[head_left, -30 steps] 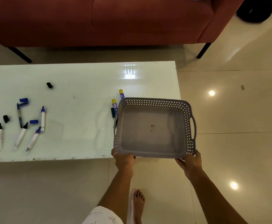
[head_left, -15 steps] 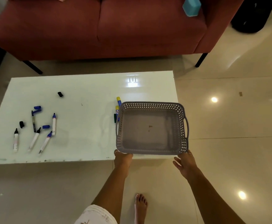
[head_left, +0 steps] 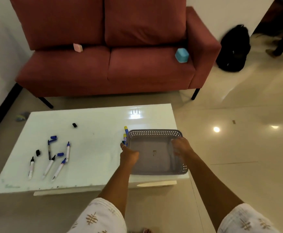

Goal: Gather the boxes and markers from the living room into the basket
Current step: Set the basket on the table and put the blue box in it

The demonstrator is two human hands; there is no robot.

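Both hands, left point(head_left: 129, 154) and right point(head_left: 181, 146), grip the empty grey basket point(head_left: 156, 132) on the white table point(head_left: 95, 132).

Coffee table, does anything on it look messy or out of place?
Yes. The markers at the table's left end lie scattered at different angles with tips bare, their blue caps and black caps loose among them. The basket sits at the right end, empty.

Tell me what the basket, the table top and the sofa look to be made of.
Basket: likely moulded grey plastic, matt, with rows of punched holes around its wall.
Table top: hard, glossy white surface, perhaps glass or lacquer; it mirrors a ceiling light.
Sofa: dull red woven or suede-like fabric, soft creases, no shine; its legs look like dark metal.
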